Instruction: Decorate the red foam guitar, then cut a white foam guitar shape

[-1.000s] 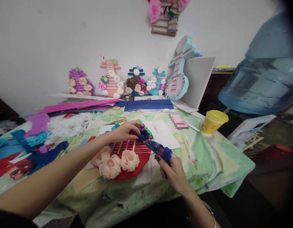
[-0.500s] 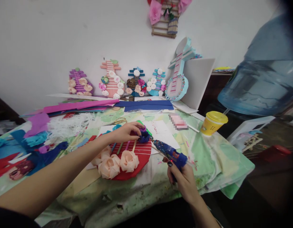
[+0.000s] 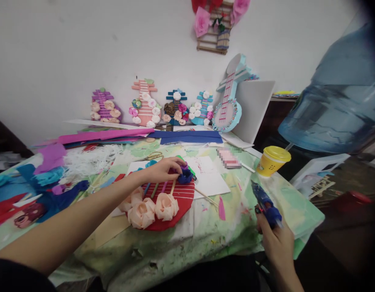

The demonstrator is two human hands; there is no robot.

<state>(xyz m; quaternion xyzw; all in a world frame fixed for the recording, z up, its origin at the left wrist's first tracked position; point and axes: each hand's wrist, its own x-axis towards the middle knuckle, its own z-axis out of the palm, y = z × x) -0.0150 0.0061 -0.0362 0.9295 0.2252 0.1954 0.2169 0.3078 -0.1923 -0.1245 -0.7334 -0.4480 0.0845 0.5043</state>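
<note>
Looking down over a cluttered craft table [image 3: 205, 233] in a pale green patterned cloth. Holding a dark blue paper flower [image 3: 185, 177] in the left hand [image 3: 164, 169], pinched at its left side with bent thumb and fingers, at the upper right edge of a red, white-striped lute-shaped piece [image 3: 185, 198]. Decorated along its near left side with big peach paper flowers [image 3: 167, 207] (full and rose-like). Gripping a blue glue gun [image 3: 262, 199] in the right hand [image 3: 279, 241], well apart to the right, with the nozzle pointing forward near a yellow cup [image 3: 271, 167]. Lying between the hands: a thin wooden stick [image 3: 207, 196], a pink scrap [image 3: 221, 209] and white paper [image 3: 216, 184]. Placed farther back: gold-handled scissors [image 3: 154, 155]. Heaped at left: white shreds [image 3: 90, 162]. Lined up along the wall: small flowered lutes [image 3: 145, 103] and a larger light-blue instrument [image 3: 227, 107].
</note>
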